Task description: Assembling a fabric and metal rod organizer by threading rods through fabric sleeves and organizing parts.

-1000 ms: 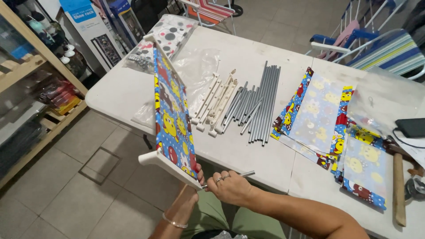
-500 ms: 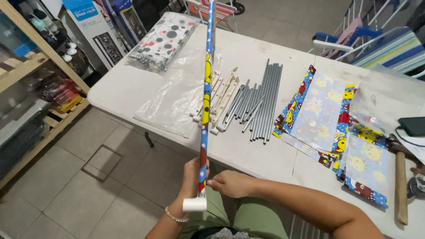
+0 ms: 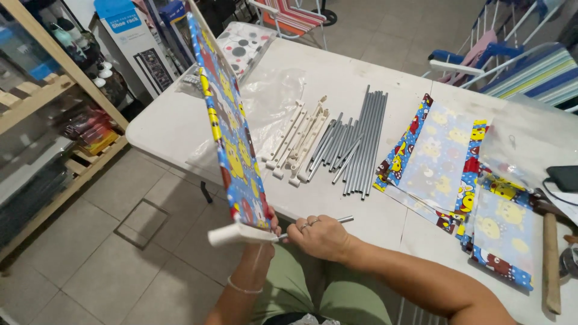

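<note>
Change: half a second ago the bright fabric panel showed only its thin edge; now it is turned so its picture side faces us, and it leans away to the left.
Fabric panel: the long blue fabric panel with yellow and red cartoon pictures (image 3: 226, 129) is held up in the air, tilted, with its low end near the person's lap and its top end far up over the surface.
White end bar: a white plastic end bar (image 3: 238, 235) sits on the low end of the panel.
Left hand: the left hand (image 3: 271, 224) is mostly hidden behind the panel; its fingers are clenched around the low end by the white bar.
Right hand: the right hand (image 3: 319, 236) pinches a thin grey metal rod (image 3: 337, 220) that meets the white bar.
Surface: the white folding surface (image 3: 337, 90) carries a bunch of long grey metal tubes (image 3: 361, 141), with white plastic connector bars (image 3: 298, 141) just beside them on the left.
More fabric: flat blue cartoon fabric pieces (image 3: 445, 168) lie to the right of the tubes.
Hammer: a wooden-handled hammer (image 3: 551, 259) lies near the right edge.
</note>
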